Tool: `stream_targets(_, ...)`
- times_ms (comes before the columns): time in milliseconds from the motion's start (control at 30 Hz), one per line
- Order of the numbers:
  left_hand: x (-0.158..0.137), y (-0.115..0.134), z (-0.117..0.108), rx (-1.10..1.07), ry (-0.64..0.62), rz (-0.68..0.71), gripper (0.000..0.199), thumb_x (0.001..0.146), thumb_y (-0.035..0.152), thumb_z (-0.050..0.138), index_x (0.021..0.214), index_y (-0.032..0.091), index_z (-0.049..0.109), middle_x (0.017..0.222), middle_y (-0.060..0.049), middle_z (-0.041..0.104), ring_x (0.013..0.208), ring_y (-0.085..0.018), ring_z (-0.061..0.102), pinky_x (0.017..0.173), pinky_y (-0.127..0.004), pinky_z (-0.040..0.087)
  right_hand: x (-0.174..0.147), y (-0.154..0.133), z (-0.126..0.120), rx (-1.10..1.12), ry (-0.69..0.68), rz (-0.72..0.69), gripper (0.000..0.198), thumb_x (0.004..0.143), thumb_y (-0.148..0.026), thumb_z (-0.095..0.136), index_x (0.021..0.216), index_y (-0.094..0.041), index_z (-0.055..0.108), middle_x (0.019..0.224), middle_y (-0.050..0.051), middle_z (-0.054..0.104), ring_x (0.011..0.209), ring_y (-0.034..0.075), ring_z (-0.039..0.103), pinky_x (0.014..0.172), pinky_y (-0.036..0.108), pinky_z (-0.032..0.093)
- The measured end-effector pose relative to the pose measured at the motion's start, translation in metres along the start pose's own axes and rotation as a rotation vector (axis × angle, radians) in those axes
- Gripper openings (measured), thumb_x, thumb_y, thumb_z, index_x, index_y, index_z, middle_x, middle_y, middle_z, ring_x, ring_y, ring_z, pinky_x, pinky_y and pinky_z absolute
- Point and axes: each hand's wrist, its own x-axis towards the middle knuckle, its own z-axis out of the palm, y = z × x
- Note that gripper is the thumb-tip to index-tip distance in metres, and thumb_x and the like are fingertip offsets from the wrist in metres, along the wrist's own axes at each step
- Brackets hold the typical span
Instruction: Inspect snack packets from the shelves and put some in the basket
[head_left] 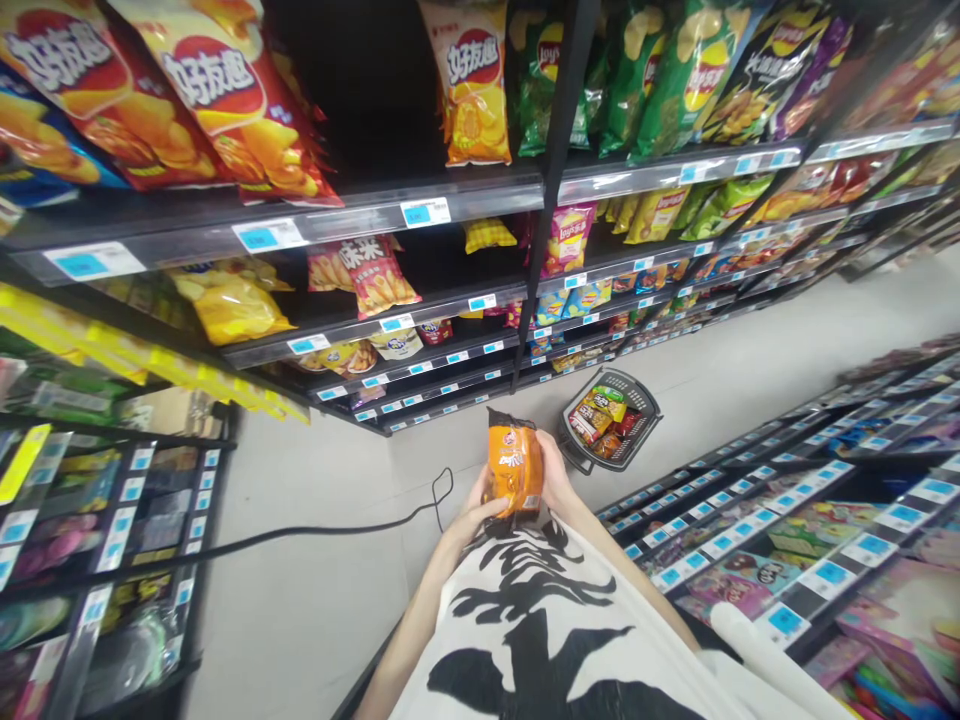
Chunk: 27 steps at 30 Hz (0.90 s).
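Between my two hands, close to my shirt front, is an orange snack bag [514, 460] with a dark top edge. My left hand [484, 505] wraps its lower left side, with the fingers over the front. Along the right edge, my right hand [553, 468] grips the same bag, its fingertips partly hidden behind it. Beyond my right hand, a dark shopping basket [651, 408] stands on the floor, holding several snack packets [600, 415] in yellow, red and orange wrappers.
Ahead is a tall black shelf [480, 198] with several tiers of chip bags. More shelving [832, 575] runs along the right, and a product rack [112, 510] stands at left. A black cable-like strip [315, 530] crosses above the grey floor [300, 620].
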Motion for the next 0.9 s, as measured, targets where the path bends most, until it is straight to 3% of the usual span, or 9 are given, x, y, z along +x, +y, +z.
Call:
stream_targets(100, 0.004, 0.001, 0.005, 0.149, -0.012, 0.038, 0.093, 0.065, 0.025, 0.087, 0.148, 0.02, 0.046, 0.146, -0.015, 0.055, 0.136, -0.036, 0.051, 0.117, -0.047, 0.036, -0.005, -0.001, 0.002, -0.066, -0.045, -0.031, 0.034, 0.079, -0.045, 0.078, 0.108, -0.03, 0.068, 0.117, 0.001, 0.07, 0.117, 0.026, 0.061, 0.106, 0.042, 0.047)
stream_targets(167, 0.005, 0.003, 0.009, 0.311, -0.017, 0.09, 0.092, 0.068, 0.024, 0.084, 0.15, 0.019, 0.042, 0.146, -0.016, 0.055, 0.135, -0.036, 0.052, 0.117, -0.049, 0.034, -0.011, -0.002, 0.006, -0.14, -0.124, -0.085, 0.046, 0.074, -0.036, 0.084, 0.116, -0.031, 0.066, 0.118, 0.002, 0.07, 0.119, 0.027, 0.061, 0.11, 0.043, 0.044)
stream_targets(300, 0.002, 0.01, 0.022, 0.719, 0.056, 0.3, 0.088, 0.07, 0.02, 0.078, 0.151, 0.021, 0.043, 0.16, -0.014, 0.037, 0.15, -0.036, 0.029, 0.125, -0.05, 0.017, -0.018, -0.003, 0.013, -0.179, -0.154, -0.128, 0.065, 0.064, -0.029, 0.091, 0.122, -0.032, 0.062, 0.112, 0.003, 0.073, 0.105, 0.028, 0.067, 0.101, 0.047, 0.05)
stream_targets(400, -0.005, 0.019, 0.035, 0.845, 0.034, 0.405, 0.085, 0.073, 0.021, 0.076, 0.152, 0.024, 0.044, 0.165, -0.011, 0.028, 0.151, -0.037, 0.024, 0.126, -0.051, 0.015, -0.016, -0.006, 0.013, -0.002, -0.063, -0.092, 0.051, 0.07, -0.039, 0.086, 0.115, -0.03, 0.066, 0.108, 0.004, 0.075, 0.102, 0.029, 0.069, 0.097, 0.046, 0.054)
stream_targets(500, -0.011, 0.024, 0.047, 0.889, 0.03, 0.548, 0.073, 0.076, 0.024, 0.076, 0.146, 0.026, 0.053, 0.163, -0.01, 0.033, 0.151, -0.038, 0.026, 0.126, -0.052, 0.015, -0.014, -0.015, 0.01, 0.198, -0.059, 0.017, 0.041, 0.075, -0.051, 0.079, 0.106, -0.026, 0.07, 0.105, 0.006, 0.077, 0.106, 0.031, 0.07, 0.094, 0.046, 0.056)
stream_targets(567, -0.012, 0.025, 0.052, 0.944, 0.069, 0.678, 0.068, 0.076, 0.026, 0.077, 0.141, 0.026, 0.057, 0.161, -0.012, 0.036, 0.151, -0.039, 0.027, 0.125, -0.055, 0.017, -0.014, -0.023, 0.008, 0.305, -0.089, 0.086, 0.046, 0.079, -0.06, 0.071, 0.105, -0.022, 0.071, 0.109, 0.008, 0.077, 0.108, 0.032, 0.07, 0.093, 0.046, 0.058)
stream_targets(667, -0.01, 0.023, 0.054, 1.13, 0.182, 0.828, 0.086, 0.074, 0.03, 0.078, 0.151, 0.023, 0.04, 0.163, -0.017, 0.03, 0.152, -0.041, 0.025, 0.122, -0.064, 0.022, -0.015, -0.031, 0.007, 0.457, -0.076, 0.055, 0.055, 0.084, -0.064, 0.063, 0.114, -0.019, 0.069, 0.116, 0.009, 0.076, 0.109, 0.029, 0.071, 0.095, 0.045, 0.058)
stream_targets(767, -0.005, 0.02, 0.052, 1.288, 0.249, 0.809, 0.109, 0.071, 0.037, 0.08, 0.159, 0.018, 0.017, 0.162, -0.022, 0.028, 0.15, -0.041, 0.027, 0.12, -0.065, 0.027, -0.015, -0.035, 0.006, 0.535, -0.023, -0.01, 0.057, 0.085, -0.063, 0.062, 0.12, -0.019, 0.068, 0.118, 0.008, 0.075, 0.109, 0.027, 0.071, 0.097, 0.045, 0.057)
stream_targets(900, -0.001, 0.018, 0.052, 1.35, 0.251, 0.705, 0.114, 0.069, 0.041, 0.081, 0.16, 0.019, 0.016, 0.157, -0.02, 0.036, 0.145, -0.04, 0.036, 0.117, -0.06, 0.036, -0.012, -0.034, -0.001, 0.559, 0.026, -0.01, 0.058, 0.086, -0.064, 0.061, 0.123, -0.02, 0.068, 0.12, 0.009, 0.075, 0.11, 0.028, 0.071, 0.1, 0.048, 0.055)
